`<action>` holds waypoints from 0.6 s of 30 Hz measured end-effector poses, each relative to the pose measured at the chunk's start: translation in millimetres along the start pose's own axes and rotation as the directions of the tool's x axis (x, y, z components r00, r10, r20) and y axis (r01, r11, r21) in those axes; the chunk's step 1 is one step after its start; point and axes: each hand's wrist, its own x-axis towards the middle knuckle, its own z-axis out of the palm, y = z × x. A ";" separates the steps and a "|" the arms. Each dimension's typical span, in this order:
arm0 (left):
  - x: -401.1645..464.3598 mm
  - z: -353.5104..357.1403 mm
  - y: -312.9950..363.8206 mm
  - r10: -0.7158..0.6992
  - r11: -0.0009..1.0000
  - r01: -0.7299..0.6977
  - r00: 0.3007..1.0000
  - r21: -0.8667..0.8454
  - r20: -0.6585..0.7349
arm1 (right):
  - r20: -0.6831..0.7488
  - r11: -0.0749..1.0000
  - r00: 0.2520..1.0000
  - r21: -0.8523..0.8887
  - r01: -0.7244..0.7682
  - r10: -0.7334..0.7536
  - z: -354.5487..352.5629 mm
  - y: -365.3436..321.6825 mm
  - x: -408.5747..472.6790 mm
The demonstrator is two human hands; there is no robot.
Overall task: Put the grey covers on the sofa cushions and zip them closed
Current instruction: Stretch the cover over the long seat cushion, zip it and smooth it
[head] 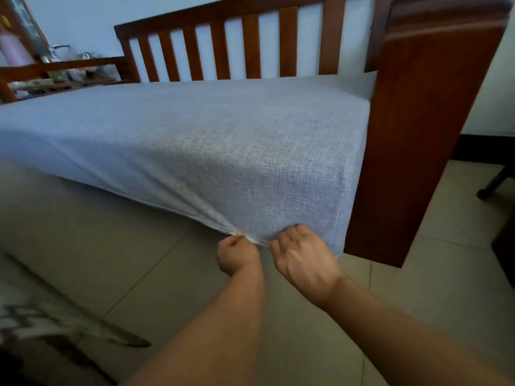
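Grey cover point(195, 129) on cushion, lower front edge puckered. Left hand point(237, 253) pinching seam, likely zip pull; right hand point(302, 253) gripping cover edge. Advise holding fabric taut, drawing zip straight.

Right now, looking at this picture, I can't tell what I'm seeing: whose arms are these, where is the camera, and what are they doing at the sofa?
There is no machine here. A person wears a camera on the head, so the single picture looks forward and down along their own bare arms. In front is a wooden sofa frame with a slatted back, and on it lies a long cushion inside a grey cover. The left hand pinches the cover's bottom edge at the front, where the fabric bunches up. The right hand grips the same edge just beside it, near the corner. They seem to be working on the cover's zip, though the zip itself is too small to make out. Below is a tiled floor.
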 end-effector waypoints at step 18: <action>-109.4 0.3 52.4 0.653 0.683 -0.716 0.686 0.140 0.321 | -0.085 0.839 0.881 0.361 -0.407 0.465 -62.6 85.7 -13.9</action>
